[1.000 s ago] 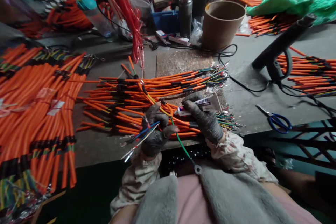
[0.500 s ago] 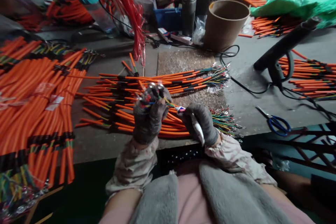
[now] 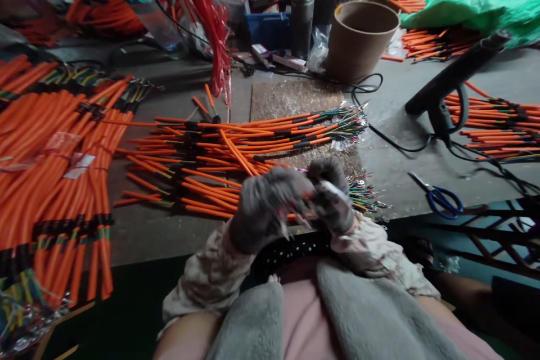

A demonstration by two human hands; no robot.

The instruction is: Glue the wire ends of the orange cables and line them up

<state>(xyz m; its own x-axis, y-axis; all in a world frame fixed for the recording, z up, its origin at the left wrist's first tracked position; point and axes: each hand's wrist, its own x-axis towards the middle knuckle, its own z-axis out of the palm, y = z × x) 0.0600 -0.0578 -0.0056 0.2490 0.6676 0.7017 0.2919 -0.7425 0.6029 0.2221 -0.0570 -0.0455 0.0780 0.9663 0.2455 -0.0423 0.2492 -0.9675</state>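
Observation:
My left hand (image 3: 264, 211), in a grey glove and blurred by motion, is closed with loose wire ends (image 3: 295, 211) poking out below its fingers. An orange cable (image 3: 236, 152) slants up and left from behind this hand. Right beside it, my gloved right hand (image 3: 340, 211) is closed round a white tube (image 3: 334, 191); its tip is hidden between the hands. Under and beyond both hands lie bundled orange cables (image 3: 211, 188), their bare coloured wires and metal lugs (image 3: 354, 124) pointing right.
A large stack of orange cables (image 3: 59, 140) fills the left side. On the right are blue-handled scissors (image 3: 442, 201) and a black heat gun (image 3: 442, 101) with its cord. Farther back stand a cardboard tub (image 3: 363, 42), a dark bottle (image 3: 302, 17) and hanging red ties (image 3: 206, 28).
My left hand has swung right and toward my body, up against the right hand, with its wire ends now pointing down. The right hand still grips the white tube.

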